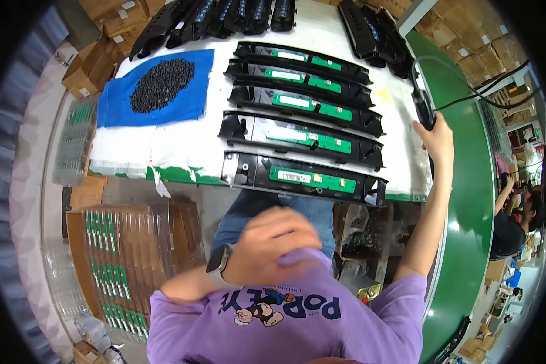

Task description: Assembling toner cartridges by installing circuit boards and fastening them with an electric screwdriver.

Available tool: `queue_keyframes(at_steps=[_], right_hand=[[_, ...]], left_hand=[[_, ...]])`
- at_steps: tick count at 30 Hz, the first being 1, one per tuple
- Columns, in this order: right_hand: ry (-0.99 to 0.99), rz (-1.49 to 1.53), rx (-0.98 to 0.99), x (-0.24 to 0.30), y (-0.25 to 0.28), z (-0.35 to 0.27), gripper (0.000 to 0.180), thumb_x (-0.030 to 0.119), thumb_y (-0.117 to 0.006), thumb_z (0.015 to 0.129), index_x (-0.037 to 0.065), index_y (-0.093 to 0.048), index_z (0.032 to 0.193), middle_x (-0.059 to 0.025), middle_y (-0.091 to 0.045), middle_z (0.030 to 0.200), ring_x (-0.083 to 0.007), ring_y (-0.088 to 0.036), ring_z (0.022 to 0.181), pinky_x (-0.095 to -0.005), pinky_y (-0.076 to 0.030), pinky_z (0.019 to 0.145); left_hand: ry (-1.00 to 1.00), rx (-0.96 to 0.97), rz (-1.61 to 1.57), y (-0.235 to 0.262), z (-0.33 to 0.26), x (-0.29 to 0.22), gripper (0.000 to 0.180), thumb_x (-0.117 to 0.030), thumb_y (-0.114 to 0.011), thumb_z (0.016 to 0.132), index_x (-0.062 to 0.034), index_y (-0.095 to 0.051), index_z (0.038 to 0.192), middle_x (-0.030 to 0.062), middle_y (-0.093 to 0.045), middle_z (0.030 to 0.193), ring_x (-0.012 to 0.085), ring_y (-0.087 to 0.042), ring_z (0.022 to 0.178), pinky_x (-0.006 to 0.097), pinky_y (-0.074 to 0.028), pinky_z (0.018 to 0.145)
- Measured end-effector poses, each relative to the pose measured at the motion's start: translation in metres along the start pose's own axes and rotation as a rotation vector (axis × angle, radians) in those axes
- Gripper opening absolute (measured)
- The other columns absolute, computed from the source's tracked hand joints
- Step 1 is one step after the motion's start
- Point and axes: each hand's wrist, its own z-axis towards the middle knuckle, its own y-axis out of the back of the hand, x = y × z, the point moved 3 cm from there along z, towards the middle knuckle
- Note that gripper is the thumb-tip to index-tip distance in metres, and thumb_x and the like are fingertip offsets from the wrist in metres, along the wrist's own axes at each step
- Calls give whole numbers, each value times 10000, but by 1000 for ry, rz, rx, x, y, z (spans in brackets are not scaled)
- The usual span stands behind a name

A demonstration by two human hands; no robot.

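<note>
"What is the setting in the head view?"

"Brown cardboard boxes at the upper left, a glossy green surface down the right, and beyond it another person in a dark top. A table covered with white sheeting fills the middle."

"And on it?"

"Five long black plastic housings lie one behind another, each carrying a narrow green circuit board; the nearest is at the table's front edge. To their left, a flat blue cloth bears a heap of small black pieces. Other long black parts sit in two groups toward the far side."

"Where are the hands?"

"Well apart. The right hand is by the table's right edge, thumb and fingers closed around a slim black handheld tool. The left hand, below a grey-strapped watch, is before the purple T-shirt, clear of the housings."

"Is the left holding anything?"

"I can't tell: it's blurred, its fingers bent."

"What's below, at the left?"

"A clear plastic tray with narrow green boards standing in rows."
</note>
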Motion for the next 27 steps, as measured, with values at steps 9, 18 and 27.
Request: queue_keyframes(at_steps=[9, 18, 27], right_hand=[[637, 227, -35, 99, -9, 13, 495, 317, -671, 768, 20, -556, 1147, -170, -579, 1121, -308, -566, 1040, -381, -463, 864], [872, 37, 289, 189, -80, 55, 692, 573, -592, 764, -14, -579, 1130, -182, -579, 1094, -310, -560, 1027, -361, -440, 890], [819, 349, 1287, 157, -56, 17, 727, 512, -666, 768, -44, -514, 1212, -162, -609, 1114, -194, -562, 1012, -298, -438, 878]], left_hand=[[733, 131, -1146, -26, -3, 36, 639, -57, -610, 823, -28, -285, 1372, 136, -427, 1350, 202, -476, 1193, 295, -386, 947], [792, -101, -1212, -15, 44, 34, 422, -144, -478, 918, 134, -425, 1230, 231, -458, 1307, 265, -482, 1207, 308, -405, 986], [893, -89, -1061, -10, 57, 39, 202, -141, -436, 929, 17, -554, 884, 316, -481, 1235, 419, -470, 1180, 458, -400, 979]])
